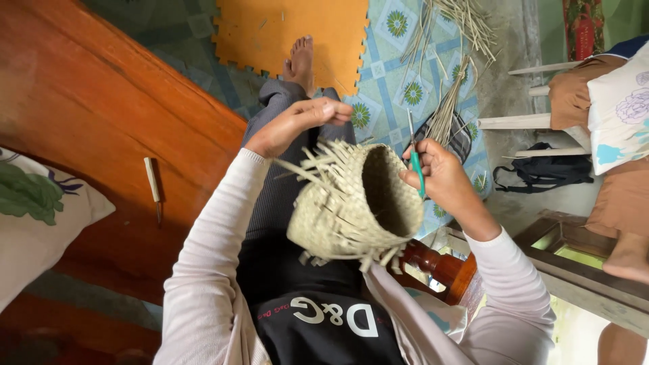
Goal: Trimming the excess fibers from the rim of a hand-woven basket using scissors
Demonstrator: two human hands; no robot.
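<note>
A woven basket point(351, 206) of pale palm strips is held over the lap, its mouth turned towards the right. The body is seen to be fully plaited into a rounded form, so the weaving is judged largely done; what is left shows as loose strip ends point(314, 162) standing out along the rim and lower edge, untrimmed and untucked. The left hand point(297, 122) is closed, pinching strip ends at the upper rim. The right hand point(439, 172) is wrapped around a green-handled tool point(416, 165), probably scissors, beside the basket's mouth. Spare strips point(449, 101) are spread on the patterned floor mat point(385, 81) ahead. A small knife-like tool point(153, 184) lies untouched on the wooden surface point(101, 115) at left.
</note>
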